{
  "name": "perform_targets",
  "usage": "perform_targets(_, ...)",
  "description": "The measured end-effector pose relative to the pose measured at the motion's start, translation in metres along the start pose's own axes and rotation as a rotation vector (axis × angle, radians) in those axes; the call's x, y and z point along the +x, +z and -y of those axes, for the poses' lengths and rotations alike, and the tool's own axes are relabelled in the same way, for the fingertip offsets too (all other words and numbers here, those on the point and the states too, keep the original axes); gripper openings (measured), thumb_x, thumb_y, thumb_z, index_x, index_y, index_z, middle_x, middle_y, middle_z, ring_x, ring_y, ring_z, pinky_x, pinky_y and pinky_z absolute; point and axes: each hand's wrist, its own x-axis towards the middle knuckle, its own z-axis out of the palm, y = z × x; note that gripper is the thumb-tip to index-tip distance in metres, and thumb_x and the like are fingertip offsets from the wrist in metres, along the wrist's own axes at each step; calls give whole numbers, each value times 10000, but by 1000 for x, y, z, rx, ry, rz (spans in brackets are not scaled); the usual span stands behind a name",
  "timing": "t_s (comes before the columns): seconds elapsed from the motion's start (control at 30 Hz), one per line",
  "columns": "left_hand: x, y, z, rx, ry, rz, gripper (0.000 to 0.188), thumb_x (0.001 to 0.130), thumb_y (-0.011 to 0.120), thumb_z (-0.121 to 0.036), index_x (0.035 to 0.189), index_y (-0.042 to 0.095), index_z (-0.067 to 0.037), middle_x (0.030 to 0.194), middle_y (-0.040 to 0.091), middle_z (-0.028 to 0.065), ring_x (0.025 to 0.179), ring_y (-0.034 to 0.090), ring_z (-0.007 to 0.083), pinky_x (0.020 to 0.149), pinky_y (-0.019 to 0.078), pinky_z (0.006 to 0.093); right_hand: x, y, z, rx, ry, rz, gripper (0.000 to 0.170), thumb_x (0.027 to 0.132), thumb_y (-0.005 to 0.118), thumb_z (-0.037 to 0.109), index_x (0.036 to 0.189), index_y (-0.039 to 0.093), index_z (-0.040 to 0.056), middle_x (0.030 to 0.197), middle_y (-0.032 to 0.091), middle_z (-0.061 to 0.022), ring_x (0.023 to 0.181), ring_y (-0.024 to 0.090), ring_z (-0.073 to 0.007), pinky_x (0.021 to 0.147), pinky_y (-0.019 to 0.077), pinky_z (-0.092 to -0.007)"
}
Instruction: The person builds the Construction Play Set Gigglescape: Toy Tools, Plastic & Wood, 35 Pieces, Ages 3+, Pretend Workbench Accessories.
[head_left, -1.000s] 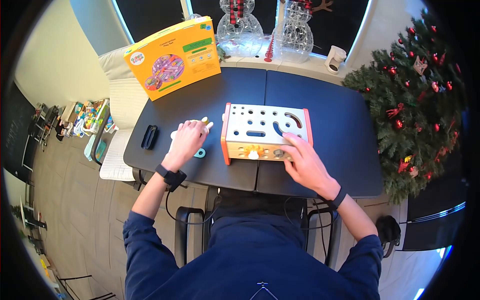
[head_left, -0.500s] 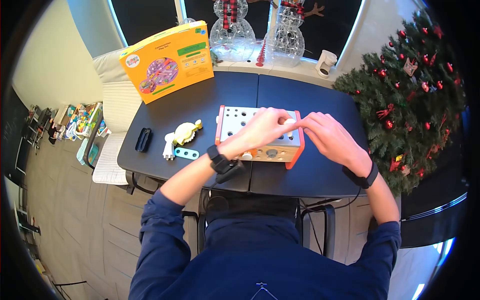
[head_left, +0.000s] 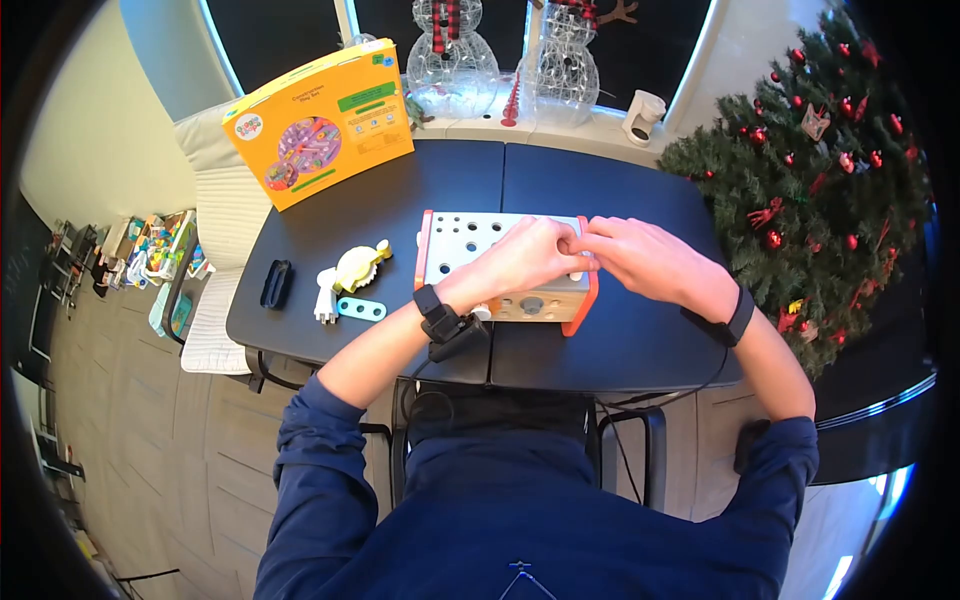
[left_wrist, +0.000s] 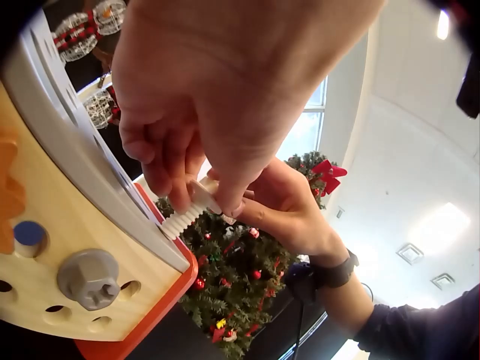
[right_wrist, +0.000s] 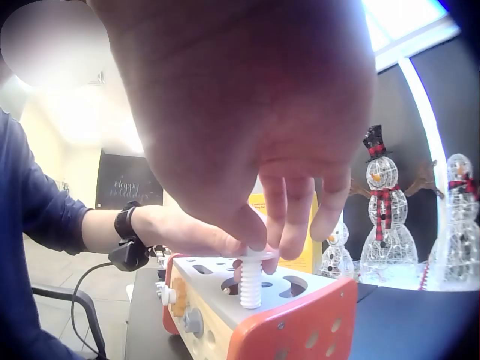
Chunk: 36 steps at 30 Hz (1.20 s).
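A white threaded screw (left_wrist: 184,221) stands upright at the right end of the toy workbench's grey top (right_wrist: 206,279); whether its tip is in a hole I cannot tell. My left hand (head_left: 525,258) pinches its head from the left. From the right, my right hand (head_left: 655,262) has its thumb and fingertips round the same head, the two hands touching. The workbench has red ends (right_wrist: 300,322) and a wooden front (left_wrist: 45,277) with a grey bolt (left_wrist: 88,279) and an orange gear (left_wrist: 9,195). In the head view the hands mostly hide the screw.
Left of the workbench lie a yellow piece (head_left: 358,268), a white piece (head_left: 326,295) and a teal strip with holes (head_left: 361,309). A black tray (head_left: 277,284) is farther left. A yellow box (head_left: 320,125) stands at the back left; a decorated tree (head_left: 800,190) is at the right.
My left hand has moved right, from the loose pieces to the workbench's right end, with the white screw. My right hand has left the workbench's front and come up to meet it at the screw head.
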Motion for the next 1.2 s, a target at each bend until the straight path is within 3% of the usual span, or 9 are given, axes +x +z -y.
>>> perform_targets(0.13,0,2,5,-8,12,9,419,968,794,-358,1001,747,57,779,721,153,724,671,238,744,546,405,5,3,-8,21,-53,-49,252,989,631,84,1240,650,83,1046,679,-139,974,691,-399,832,560,-501)
perform_targets(0.27,-7,-6,0,31,13,112,407,981,751,-314,1153,668,46,1036,752,256,973,745,380,849,558,444,8,-2,-7,-11,-48,-27,223,1010,646,132,1223,654,66,1058,718,-160,1008,702,-398,834,572,-498)
perform_targets(0.37,-6,-3,8,58,39,118,474,978,761,-245,1343,608,16,1122,749,195,976,713,282,889,556,421,16,-2,-7,-42,-1,14,212,1014,652,186,1188,658,64,993,738,-172,954,720,-404,801,584,-497)
perform_targets(0.57,-4,4,6,-12,52,69,472,970,743,-173,1354,543,16,1207,737,246,1154,710,424,956,552,462,34,8,4,-266,122,132,241,1030,610,293,1090,644,63,819,738,-155,796,735,-407,715,590,-491)
perform_targets(0.7,-3,10,17,-102,39,63,582,984,738,-166,1463,447,-10,1174,737,221,1101,724,395,938,555,463,40,-6,16,-378,184,337,238,1030,597,292,1091,645,67,871,747,-162,821,736,-405,726,593,-491)
perform_targets(0.8,-3,11,21,-97,20,91,681,986,745,-158,1542,372,-34,1148,729,191,1049,719,342,943,554,442,24,3,6,-72,92,-36,228,1024,602,288,1113,656,85,950,751,-170,877,739,-405,740,594,-497)
perform_targets(0.9,-4,7,21,-105,-8,132,772,972,770,-145,1601,331,-60,1136,712,158,1009,690,268,972,548,400,18,3,-7,9,-43,0,240,1037,599,309,1135,667,101,1017,753,-170,923,742,-399,749,597,-503)
perform_targets(1.1,-8,17,26,-139,75,49,878,947,792,-132,1651,269,-89,1090,672,122,945,658,242,916,547,394,37,-11,20,-136,318,300,227,1036,592,252,1155,658,70,953,728,-172,959,733,-412,838,593,-494)
perform_targets(1.2,-5,24,27,-122,56,1,897,939,794,-132,1653,252,-82,1115,687,134,951,669,271,917,547,410,38,-11,25,-254,328,329,246,1030,602,269,1148,662,62,869,710,-170,915,736,-416,828,591,-496)
